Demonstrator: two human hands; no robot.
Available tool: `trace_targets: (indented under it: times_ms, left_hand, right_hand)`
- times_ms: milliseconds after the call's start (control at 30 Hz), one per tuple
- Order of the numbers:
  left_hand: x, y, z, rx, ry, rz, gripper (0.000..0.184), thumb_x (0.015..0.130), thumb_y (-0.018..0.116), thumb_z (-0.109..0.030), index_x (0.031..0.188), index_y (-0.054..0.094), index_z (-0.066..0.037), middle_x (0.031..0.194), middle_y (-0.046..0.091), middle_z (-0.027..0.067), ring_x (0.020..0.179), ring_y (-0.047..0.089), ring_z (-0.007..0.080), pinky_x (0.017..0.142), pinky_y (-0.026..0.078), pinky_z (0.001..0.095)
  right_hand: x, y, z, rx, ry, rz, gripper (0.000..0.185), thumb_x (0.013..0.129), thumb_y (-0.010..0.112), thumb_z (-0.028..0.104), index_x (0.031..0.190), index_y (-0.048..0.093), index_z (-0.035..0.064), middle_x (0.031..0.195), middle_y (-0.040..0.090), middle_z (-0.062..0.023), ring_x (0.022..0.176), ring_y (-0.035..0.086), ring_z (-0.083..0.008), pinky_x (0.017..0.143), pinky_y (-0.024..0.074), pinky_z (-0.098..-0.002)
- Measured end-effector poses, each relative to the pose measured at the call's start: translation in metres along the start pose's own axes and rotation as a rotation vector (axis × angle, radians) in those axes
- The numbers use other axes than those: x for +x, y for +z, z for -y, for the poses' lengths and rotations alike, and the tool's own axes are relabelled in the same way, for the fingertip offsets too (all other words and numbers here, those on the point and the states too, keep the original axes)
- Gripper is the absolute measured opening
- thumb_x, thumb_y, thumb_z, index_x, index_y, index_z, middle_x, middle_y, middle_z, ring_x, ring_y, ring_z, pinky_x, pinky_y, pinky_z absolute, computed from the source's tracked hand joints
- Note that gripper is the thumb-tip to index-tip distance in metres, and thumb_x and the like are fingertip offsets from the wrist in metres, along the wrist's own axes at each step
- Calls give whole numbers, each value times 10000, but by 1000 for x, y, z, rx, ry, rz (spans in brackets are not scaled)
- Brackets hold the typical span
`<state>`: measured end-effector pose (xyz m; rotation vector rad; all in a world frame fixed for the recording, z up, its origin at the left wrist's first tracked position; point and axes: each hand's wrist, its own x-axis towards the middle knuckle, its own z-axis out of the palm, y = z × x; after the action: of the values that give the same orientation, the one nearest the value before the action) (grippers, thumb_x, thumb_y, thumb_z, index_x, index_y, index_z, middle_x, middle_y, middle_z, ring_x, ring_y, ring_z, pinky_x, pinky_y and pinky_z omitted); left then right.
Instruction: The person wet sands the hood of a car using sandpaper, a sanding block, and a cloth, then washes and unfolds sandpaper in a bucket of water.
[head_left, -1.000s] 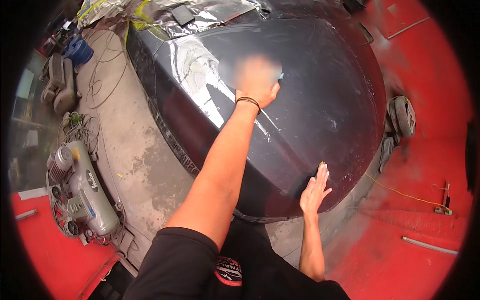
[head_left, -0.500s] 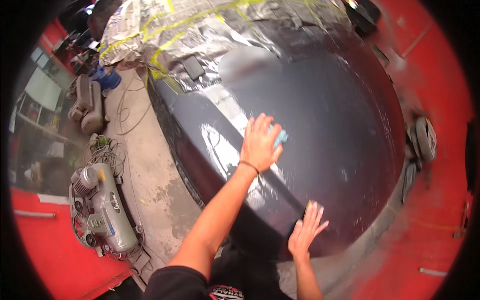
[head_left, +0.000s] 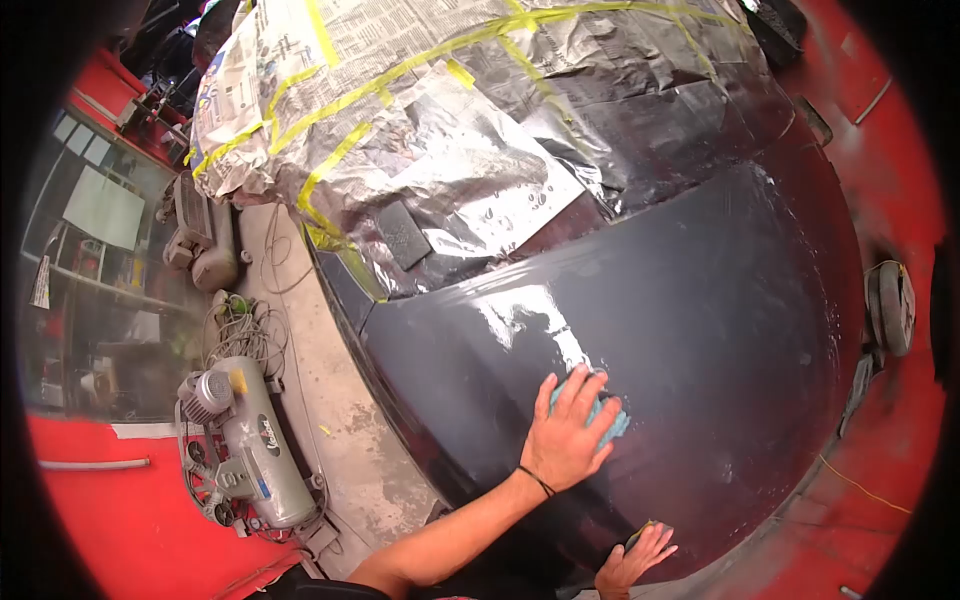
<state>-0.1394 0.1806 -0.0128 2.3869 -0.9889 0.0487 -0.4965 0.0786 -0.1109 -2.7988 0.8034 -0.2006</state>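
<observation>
My left hand (head_left: 568, 432), with a dark band at the wrist, presses a light blue cloth (head_left: 612, 418) onto the dark grey car hood (head_left: 690, 310). Its fingers are bent over the cloth, which shows past the fingertips and along one side. Closer to me, my right hand (head_left: 636, 562) rests low on the hood with fingers extended. Something small with a yellowish edge (head_left: 641, 533) sticks out beside those fingers; most of it is hidden. Wet, shiny streaks run across the hood beyond my left hand.
Newspaper (head_left: 420, 45) and yellow tape (head_left: 400, 68) cover the car beyond the hood. A dark rectangular block (head_left: 403, 236) lies on the covering. An air compressor (head_left: 262, 445) and coiled hoses (head_left: 245, 335) stand left; a wheel (head_left: 890, 308) is at the right.
The view has shifted, bringing more of the newspaper-covered area into sight. Both hands now appear lower in the picture, and the left hand remains on the blue cloth.
</observation>
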Motion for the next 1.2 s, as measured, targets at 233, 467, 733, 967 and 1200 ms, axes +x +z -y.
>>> trace_targets:
  times_ms: [233,467,733,967,1200]
  left_hand:
    - [0,0,8,-45,38,52,593,789,874,-362,1338,698,-223,1601,518,90,1583,366,323,1262,253,639]
    - [-2,-2,12,-88,83,14,594,801,861,-343,1350,688,-195,1574,527,112,1575,371,351,1255,242,671]
    - [-10,13,1,63,153,-66,548,858,783,-285,1363,654,-115,1549,536,152,1524,430,388,1253,236,686]
    - [-6,34,0,97,243,-161,440,933,740,-251,1353,659,-151,1545,536,144,1546,402,388,1237,235,699]
    - [9,74,-57,77,350,-19,449,958,693,-284,1391,653,-173,1600,495,179,1577,360,394,1266,206,716]
  right_hand:
    - [-1,0,2,1,35,25,709,1131,417,402,1686,287,-21,1762,304,-237,1635,181,-553,1273,4,-782]
    - [14,-16,41,90,271,59,675,1171,310,402,1695,318,-23,1775,302,-232,1672,142,-477,1303,-50,-688]
    - [76,-35,125,139,114,-17,541,1132,404,342,1602,544,116,1684,504,-80,1624,342,-363,1282,10,-734]
    - [35,-16,64,56,492,-179,612,1082,453,226,1691,414,174,1768,377,-50,1661,262,-345,1259,65,-798]
    - [27,-23,63,-17,487,-133,650,1067,488,197,1707,376,227,1784,339,-34,1662,267,-313,1264,107,-805]
